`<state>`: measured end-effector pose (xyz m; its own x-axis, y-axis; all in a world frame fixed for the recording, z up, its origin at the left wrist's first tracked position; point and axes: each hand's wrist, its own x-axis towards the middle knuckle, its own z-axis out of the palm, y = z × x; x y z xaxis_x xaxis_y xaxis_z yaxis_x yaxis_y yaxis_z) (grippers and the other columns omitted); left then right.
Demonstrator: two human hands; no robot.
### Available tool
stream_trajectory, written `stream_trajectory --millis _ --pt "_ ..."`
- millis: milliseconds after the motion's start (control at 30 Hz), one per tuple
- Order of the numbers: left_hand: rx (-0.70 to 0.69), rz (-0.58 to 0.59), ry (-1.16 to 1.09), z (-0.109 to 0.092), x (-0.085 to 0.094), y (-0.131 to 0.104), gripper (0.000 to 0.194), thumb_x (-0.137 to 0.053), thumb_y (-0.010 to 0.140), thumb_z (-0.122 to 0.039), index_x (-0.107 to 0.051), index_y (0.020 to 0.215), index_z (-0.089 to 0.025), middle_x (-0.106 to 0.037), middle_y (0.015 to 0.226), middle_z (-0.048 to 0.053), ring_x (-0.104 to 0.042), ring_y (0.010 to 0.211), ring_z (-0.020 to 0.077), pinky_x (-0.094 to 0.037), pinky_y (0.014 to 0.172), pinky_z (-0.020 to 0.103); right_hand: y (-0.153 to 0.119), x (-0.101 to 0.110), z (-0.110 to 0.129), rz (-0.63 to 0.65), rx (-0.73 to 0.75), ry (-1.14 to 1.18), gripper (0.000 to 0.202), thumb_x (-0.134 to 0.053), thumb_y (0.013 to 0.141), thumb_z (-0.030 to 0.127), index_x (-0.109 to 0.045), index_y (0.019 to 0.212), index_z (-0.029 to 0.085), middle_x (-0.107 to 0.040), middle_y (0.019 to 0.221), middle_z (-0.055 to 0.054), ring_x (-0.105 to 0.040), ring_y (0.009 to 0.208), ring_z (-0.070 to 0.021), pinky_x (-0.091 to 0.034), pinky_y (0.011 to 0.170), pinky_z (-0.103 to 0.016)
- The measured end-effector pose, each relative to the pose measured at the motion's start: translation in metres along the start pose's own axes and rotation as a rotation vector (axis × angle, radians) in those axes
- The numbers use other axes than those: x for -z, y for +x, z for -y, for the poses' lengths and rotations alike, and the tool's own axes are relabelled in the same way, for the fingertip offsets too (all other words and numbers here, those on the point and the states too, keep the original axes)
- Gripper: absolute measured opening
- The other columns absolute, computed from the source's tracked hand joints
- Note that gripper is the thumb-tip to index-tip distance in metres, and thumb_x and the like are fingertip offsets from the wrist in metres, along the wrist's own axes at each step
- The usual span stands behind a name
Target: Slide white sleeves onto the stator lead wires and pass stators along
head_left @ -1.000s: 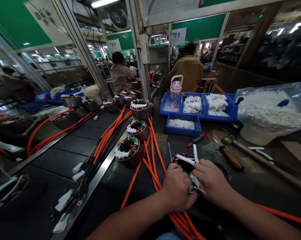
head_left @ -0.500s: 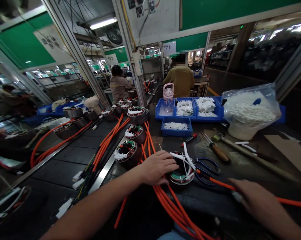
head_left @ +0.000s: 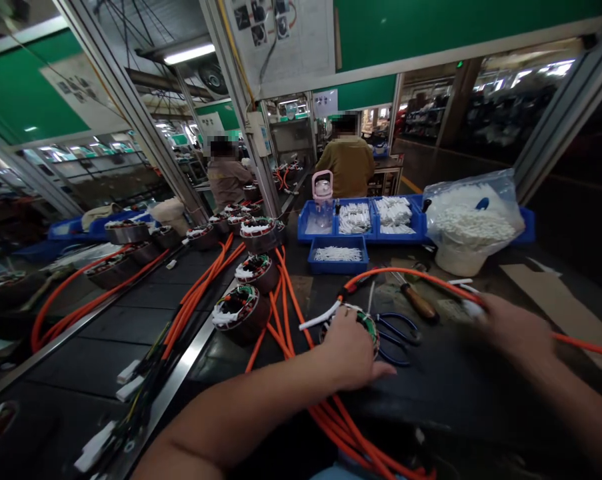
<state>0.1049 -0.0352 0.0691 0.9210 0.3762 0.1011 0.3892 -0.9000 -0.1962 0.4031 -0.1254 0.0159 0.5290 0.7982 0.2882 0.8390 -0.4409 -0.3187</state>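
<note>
My left hand [head_left: 349, 347] rests over a wound motor stator [head_left: 372, 328], its fingers curled down onto the near part and the thumb sticking out to the right. What the fingertips press on is hidden. My right hand [head_left: 505, 325] is closed around an orange cable [head_left: 405, 272] that arches over behind the stator. A white sleeve [head_left: 321, 316] covers the cable's end on the left. Something white and blurred shows at the right fingers. Blue-handled pliers [head_left: 398, 327] lie just right of the stator, with a wooden-handled screwdriver [head_left: 421, 303] beyond.
Several other stators [head_left: 238, 310] line the left side. Orange cables [head_left: 325, 427] run beneath my left arm. Blue bins [head_left: 353, 215] of white sleeves stand at the back, a bagged tub [head_left: 461, 257] beside them. Cardboard [head_left: 541, 293] lies right. Two people work beyond.
My right hand has lifted, raising the orange cable into an arch behind the stator. Its white-sleeved end has swung left. My left hand has shifted farther over the stator. The view has turned slightly.
</note>
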Motion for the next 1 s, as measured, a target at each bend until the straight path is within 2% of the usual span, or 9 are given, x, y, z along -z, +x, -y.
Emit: stream_trajectory --millis 100,200,467,567,633,700,733,867,1000 --pt "-0.163 0.067 -0.128 0.024 0.015 -0.013 0.061 -0.052 0.065 -0.074 -0.066 0.078 -0.016 -0.064 0.07 0.007 -0.056 0.075 0.0237 -0.039 0.079 0.04 0.016 -0.004 0.037 0.102 0.08 -0.194 0.026 -0.046 0.084 0.022 -0.059 0.106 0.02 -0.064 0.096 -0.011 -0.061 0.079 -0.0251 -0.038 0.055 -0.031" --pt "-0.165 0.058 -0.157 0.037 0.011 -0.032 0.066 -0.071 0.061 -0.052 -0.053 0.115 -0.017 -0.064 0.088 0.006 -0.056 0.081 0.0222 -0.04 0.081 0.036 0.03 -0.01 0.076 0.129 0.151 -0.268 0.029 -0.039 0.085 0.02 -0.056 0.108 0.019 -0.063 0.099 -0.01 -0.061 0.086 -0.027 -0.04 0.059 -0.031" --pt "0.384 -0.013 -0.043 -0.016 -0.022 -0.021 0.066 -0.067 0.073 -0.033 -0.041 0.127 -0.005 -0.061 0.084 0.013 -0.058 0.078 0.0281 -0.044 0.07 0.043 0.04 -0.069 0.153 0.237 0.415 -0.229 0.028 -0.035 0.086 0.012 -0.055 0.105 0.015 -0.061 0.095 -0.011 -0.061 0.077 -0.0198 -0.042 0.063 -0.028" --pt "0.315 -0.217 -0.292 -0.008 -0.013 -0.029 0.068 -0.064 0.075 -0.031 -0.033 0.133 -0.013 -0.057 0.109 0.016 -0.056 0.093 0.0283 -0.045 0.078 0.045 0.037 -0.078 0.154 0.252 0.478 -0.208 0.03 -0.039 0.084 0.01 -0.054 0.11 0.011 -0.059 0.102 -0.014 -0.056 0.095 -0.0234 -0.042 0.079 -0.032" --pt "0.218 -0.41 -0.562 0.012 -0.004 -0.045 0.056 -0.054 0.082 -0.026 -0.032 0.133 -0.018 -0.049 0.124 0.014 -0.052 0.106 0.0241 -0.045 0.087 0.041 0.033 -0.074 0.141 0.242 0.498 -0.2 0.039 -0.042 0.081 0.009 -0.051 0.119 0.011 -0.052 0.117 -0.016 -0.046 0.111 -0.0265 -0.037 0.092 -0.037" --pt "0.227 -0.53 -0.704 0.04 0.002 -0.064 0.044 -0.037 0.086 -0.01 -0.039 0.128 -0.02 -0.053 0.118 0.01 -0.053 0.105 0.0182 -0.046 0.09 0.036 0.024 -0.064 0.124 0.23 0.508 -0.162 0.048 -0.046 0.075 0.007 -0.049 0.123 0.012 -0.045 0.128 -0.014 -0.038 0.12 -0.0263 -0.031 0.1 -0.037" --pt "0.191 -0.505 -0.681 0.054 0.003 -0.072 0.045 -0.036 0.083 -0.006 -0.043 0.126 -0.022 -0.055 0.116 0.008 -0.052 0.107 0.0181 -0.045 0.092 0.037 0.018 -0.059 0.116 0.224 0.515 -0.107 0.051 -0.047 0.072 0.006 -0.048 0.123 0.012 -0.044 0.13 -0.013 -0.038 0.12 -0.0249 -0.03 0.101 -0.036" --pt "-0.101 -0.118 -0.39 0.092 -0.008 -0.086 0.067 -0.053 0.073 -0.009 -0.033 0.136 -0.021 -0.048 0.131 0.008 -0.041 0.12 0.0236 -0.033 0.102 0.044 -0.025 -0.036 0.107 0.215 0.599 0.269 0.045 -0.044 0.072 0.009 -0.054 0.115 0.017 -0.055 0.119 -0.008 -0.049 0.11 -0.0198 -0.039 0.097 -0.035" --pt "-0.166 -0.163 -0.38 0.088 -0.027 -0.07 0.049 -0.06 0.075 -0.026 -0.05 0.122 -0.019 -0.059 0.118 0.008 -0.049 0.113 0.022 -0.026 0.105 0.044 -0.066 -0.026 0.132 0.158 0.72 0.449 0.041 -0.045 0.077 0.011 -0.052 0.116 0.02 -0.056 0.116 -0.008 -0.05 0.109 -0.02 -0.041 0.094 -0.038"
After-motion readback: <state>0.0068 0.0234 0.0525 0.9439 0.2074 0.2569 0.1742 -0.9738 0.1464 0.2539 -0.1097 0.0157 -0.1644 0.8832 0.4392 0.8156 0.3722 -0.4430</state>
